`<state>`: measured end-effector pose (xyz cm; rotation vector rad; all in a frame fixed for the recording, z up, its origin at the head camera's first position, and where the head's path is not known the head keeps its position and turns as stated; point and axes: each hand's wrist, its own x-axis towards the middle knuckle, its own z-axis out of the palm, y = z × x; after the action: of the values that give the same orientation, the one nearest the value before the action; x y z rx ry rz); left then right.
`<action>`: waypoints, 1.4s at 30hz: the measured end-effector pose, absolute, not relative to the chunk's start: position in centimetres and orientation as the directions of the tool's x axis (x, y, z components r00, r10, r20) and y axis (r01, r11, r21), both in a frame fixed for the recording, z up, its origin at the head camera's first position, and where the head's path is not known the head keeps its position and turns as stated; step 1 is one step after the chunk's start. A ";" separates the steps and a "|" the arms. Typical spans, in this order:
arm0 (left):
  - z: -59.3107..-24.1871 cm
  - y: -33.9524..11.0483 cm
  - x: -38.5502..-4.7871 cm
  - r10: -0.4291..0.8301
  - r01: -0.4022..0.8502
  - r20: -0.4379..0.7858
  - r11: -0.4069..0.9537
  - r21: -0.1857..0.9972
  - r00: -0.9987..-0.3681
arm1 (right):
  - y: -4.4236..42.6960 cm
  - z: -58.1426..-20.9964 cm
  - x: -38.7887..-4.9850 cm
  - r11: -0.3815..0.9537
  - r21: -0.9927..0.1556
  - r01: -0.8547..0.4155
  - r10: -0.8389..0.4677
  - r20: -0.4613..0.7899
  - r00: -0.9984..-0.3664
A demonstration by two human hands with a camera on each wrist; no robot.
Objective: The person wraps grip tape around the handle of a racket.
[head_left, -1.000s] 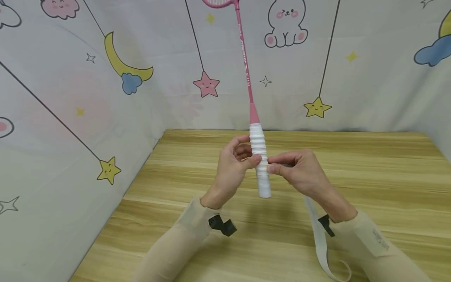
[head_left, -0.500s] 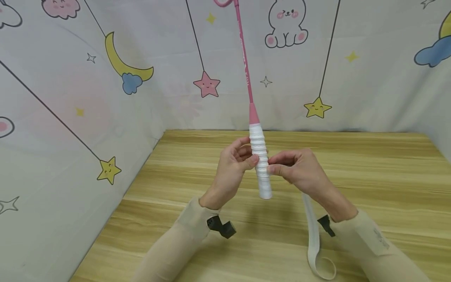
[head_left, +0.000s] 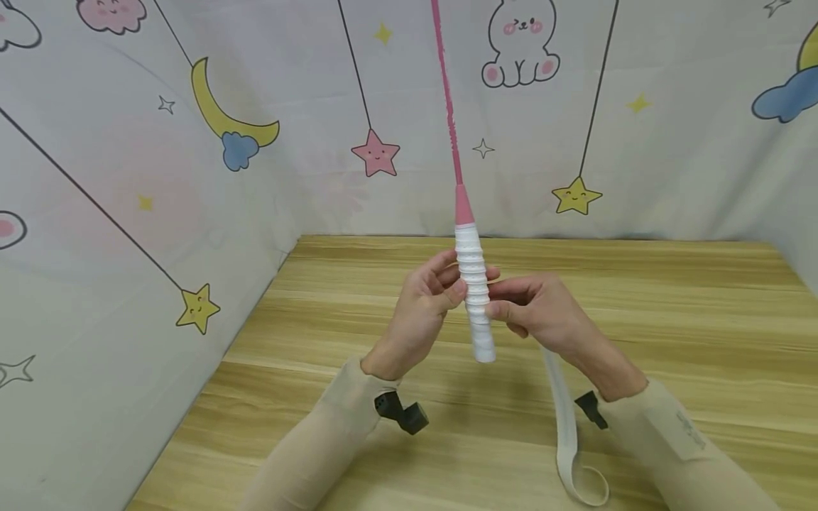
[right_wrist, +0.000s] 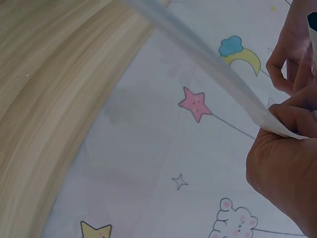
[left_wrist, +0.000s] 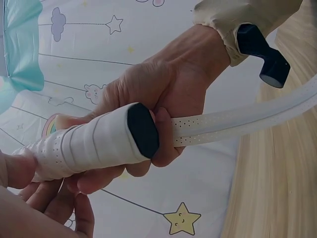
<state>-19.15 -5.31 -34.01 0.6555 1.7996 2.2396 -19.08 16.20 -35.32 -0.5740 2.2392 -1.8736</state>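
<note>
A pink racket (head_left: 451,121) stands almost upright over the table, its head beyond the top of the head view. White perforated overgrip tape (head_left: 473,270) circles its handle in ridged, overlapping turns. My left hand (head_left: 422,309) holds the handle from the left between thumb and fingers. On the right, my right hand (head_left: 552,316) pinches the tape beside the lower handle. From that hand the loose tape tail (head_left: 565,426) hangs to the table and curls at its end. A dark butt cap (left_wrist: 142,130) shows at the handle's bottom in the left wrist view.
Below the hands lies a wood-grain table (head_left: 358,440). A white cloth backdrop (head_left: 307,85) with printed stars, moons and animals rises behind it and on the left. Each wrist carries a small black camera mount (head_left: 401,413). Teal cloth (left_wrist: 24,47) shows in the left wrist view.
The racket has turned about its shaft, and its head has gone out of view at the top. The loose tape tail has shifted left. Both hands stay in nearly the same place.
</note>
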 end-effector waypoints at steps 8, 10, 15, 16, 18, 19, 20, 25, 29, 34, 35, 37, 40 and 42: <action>-34.3 -5.5 -19.2 0.451 0.086 0.234 -0.325 0.942 -0.861 | 16.4 -35.5 -19.0 0.069 -0.959 -0.275 -0.439 0.218 -0.872; -34.4 -5.4 -19.2 0.455 0.088 0.235 -0.323 0.942 -0.859 | 16.4 -35.5 -18.8 0.087 -0.959 -0.270 -0.414 0.212 -0.885; -34.2 -5.3 -19.3 0.428 0.107 0.216 -0.264 0.958 -0.878 | 16.3 -35.5 -18.6 0.147 -0.946 -0.288 -0.352 0.222 -0.909; -34.2 -5.3 -19.2 0.416 0.116 0.213 -0.246 0.962 -0.884 | 16.3 -35.5 -18.6 0.162 -0.942 -0.294 -0.341 0.227 -0.912; -34.2 -5.3 -19.2 0.388 0.141 0.210 -0.198 0.970 -0.897 | 16.1 -35.5 -18.5 0.189 -0.933 -0.307 -0.321 0.237 -0.917; -34.2 -5.3 -19.2 0.373 0.160 0.212 -0.167 0.973 -0.903 | 16.0 -35.5 -18.5 0.201 -0.929 -0.311 -0.310 0.241 -0.920; -34.2 -5.2 -19.2 0.358 0.181 0.218 -0.135 0.974 -0.908 | 15.9 -35.4 -18.4 0.206 -0.926 -0.317 -0.301 0.248 -0.921; -34.3 -4.8 -19.3 0.312 0.261 0.254 -0.021 0.965 -0.915 | 15.4 -35.4 -18.2 0.225 -0.913 -0.341 -0.265 0.279 -0.923; -34.3 -4.7 -19.3 0.304 0.282 0.267 0.006 0.959 -0.915 | 15.2 -35.4 -18.2 0.246 -0.911 -0.331 -0.246 0.272 -0.930; -34.2 -4.7 -19.3 0.292 0.295 0.274 0.031 0.955 -0.916 | 15.2 -35.3 -18.2 0.278 -0.907 -0.316 -0.250 0.249 -0.936; -34.2 -4.7 -19.3 0.289 0.294 0.273 0.033 0.955 -0.918 | 15.3 -35.3 -18.2 0.283 -0.906 -0.315 -0.254 0.246 -0.935; -34.2 -4.8 -19.3 0.283 0.288 0.266 0.037 0.957 -0.921 | 15.4 -35.3 -18.2 0.289 -0.903 -0.316 -0.266 0.242 -0.933; -34.2 -4.9 -19.4 0.280 0.283 0.260 0.043 0.958 -0.924 | 15.5 -35.3 -18.2 0.292 -0.901 -0.320 -0.281 0.238 -0.929; -34.2 -4.9 -19.4 0.283 0.285 0.261 0.047 0.957 -0.923 | 15.5 -35.3 -18.2 0.290 -0.900 -0.326 -0.292 0.241 -0.925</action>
<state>-19.42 -4.93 -34.17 0.6171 2.2739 2.0808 -18.24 15.52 -35.29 -0.6107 2.5477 -1.7881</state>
